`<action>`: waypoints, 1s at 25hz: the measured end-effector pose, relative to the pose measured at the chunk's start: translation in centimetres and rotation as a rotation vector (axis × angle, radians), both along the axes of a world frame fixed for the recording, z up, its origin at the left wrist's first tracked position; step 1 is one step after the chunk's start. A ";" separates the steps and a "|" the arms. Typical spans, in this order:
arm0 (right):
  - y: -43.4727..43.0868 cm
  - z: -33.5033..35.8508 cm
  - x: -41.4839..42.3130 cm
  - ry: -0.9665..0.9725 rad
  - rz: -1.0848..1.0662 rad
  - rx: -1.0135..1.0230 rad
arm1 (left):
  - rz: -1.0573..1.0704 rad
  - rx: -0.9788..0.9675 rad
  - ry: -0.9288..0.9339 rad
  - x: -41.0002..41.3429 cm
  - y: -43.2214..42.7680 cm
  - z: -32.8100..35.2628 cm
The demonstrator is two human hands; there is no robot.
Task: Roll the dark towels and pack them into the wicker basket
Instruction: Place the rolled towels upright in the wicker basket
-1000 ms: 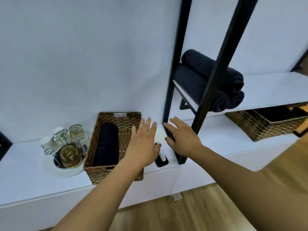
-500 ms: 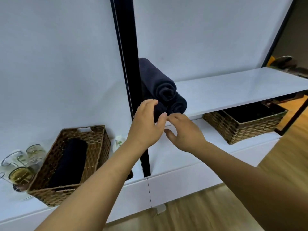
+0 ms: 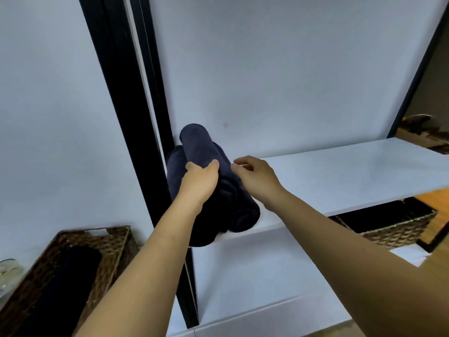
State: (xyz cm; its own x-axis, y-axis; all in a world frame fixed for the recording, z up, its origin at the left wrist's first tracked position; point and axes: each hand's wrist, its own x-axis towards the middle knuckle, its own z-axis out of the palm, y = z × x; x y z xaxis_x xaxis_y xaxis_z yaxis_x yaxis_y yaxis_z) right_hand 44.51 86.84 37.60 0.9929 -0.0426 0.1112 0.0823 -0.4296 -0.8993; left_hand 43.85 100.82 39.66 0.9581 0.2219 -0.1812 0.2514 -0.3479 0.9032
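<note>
My left hand (image 3: 201, 181) grips the top rolled towel (image 3: 196, 142) of the dark stack at the shelf's (image 3: 340, 171) left end. My right hand (image 3: 257, 178) curls beside the stack; I cannot tell whether it holds anything. The wicker basket (image 3: 109, 242) below already carries one roll (image 3: 70, 276).

Single head-worn view — faces forward and down, close to white shelf (image 3: 340, 171), black post (image 3: 126, 117) at left.

Wicker basket (image 3: 114, 242) cut off by the left and bottom edges, lower towels (image 3: 243, 215) partly covered by the left hand (image 3: 200, 183), its fingertips hidden round the top towel (image 3: 196, 142), second basket (image 3: 393, 232) half hidden under the shelf (image 3: 352, 173), far-right clutter (image 3: 422, 132) too blurred to be named
</note>
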 end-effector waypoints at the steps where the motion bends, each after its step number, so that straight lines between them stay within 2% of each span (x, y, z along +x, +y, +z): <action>1: 0.3 0.1 1.4 0.082 0.040 0.060 | 0.014 -0.019 0.006 0.8 -0.2 0.2; 4: 1.1 0.8 5.1 0.211 0.123 0.179 | 0.015 0.002 0.032 3.1 0.0 0.5; 10: 1.8 1.0 10.2 0.325 0.130 0.122 | 0.093 -0.040 0.078 6.4 -0.4 1.1; 12: 1.2 1.3 11.4 0.351 0.185 0.131 | 0.106 -0.180 0.067 7.4 -0.9 0.7; 16: -1.1 2.0 12.3 0.376 0.356 0.147 | 0.269 -0.512 -0.010 8.0 -1.7 -0.1; 19: -3.1 1.8 13.3 0.461 0.423 0.277 | 0.296 -0.636 -0.051 7.6 -2.9 -0.2; 22: -4.0 1.3 13.6 0.542 0.433 0.481 | 0.293 -0.714 0.025 6.5 -4.3 -0.1; 25: -4.5 1.3 12.7 0.535 0.439 0.550 | 0.296 -0.763 0.003 5.9 -5.8 -0.2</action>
State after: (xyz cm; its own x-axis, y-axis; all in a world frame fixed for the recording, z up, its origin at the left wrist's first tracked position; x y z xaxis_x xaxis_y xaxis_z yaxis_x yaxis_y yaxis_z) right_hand 57.24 82.36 38.92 0.8453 0.4442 -0.2969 -0.3527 0.0465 -0.9346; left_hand 49.77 94.99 39.46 0.8784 0.2807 -0.3869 0.2387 0.4435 0.8639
